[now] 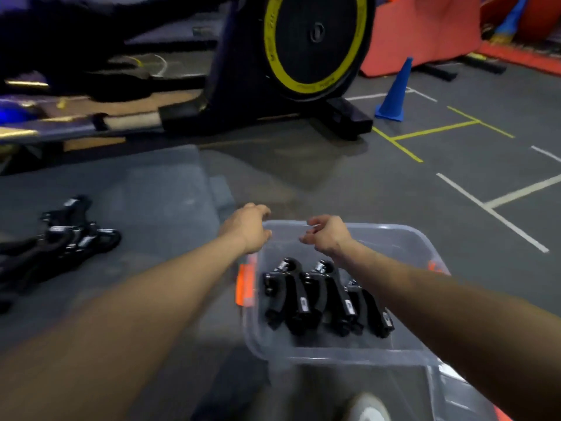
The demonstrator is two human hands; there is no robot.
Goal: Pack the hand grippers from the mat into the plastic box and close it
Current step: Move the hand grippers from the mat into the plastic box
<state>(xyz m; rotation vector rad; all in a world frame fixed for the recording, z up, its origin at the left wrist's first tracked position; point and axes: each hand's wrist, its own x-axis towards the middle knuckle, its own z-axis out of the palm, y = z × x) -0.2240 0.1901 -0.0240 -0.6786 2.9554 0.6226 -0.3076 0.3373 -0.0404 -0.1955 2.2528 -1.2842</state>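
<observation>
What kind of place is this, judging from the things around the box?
Most likely a gym or training hall. An exercise machine with a yellow-ringed flywheel stands behind, a blue cone sits on the line-marked floor, and red pads lean beyond it.

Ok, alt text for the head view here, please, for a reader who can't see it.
Both hands, left hand and right hand, reach over the far rim of an open clear plastic box holding several black hand grippers. More grippers lie on the grey mat at left; an exercise machine and blue cone stand beyond.
</observation>
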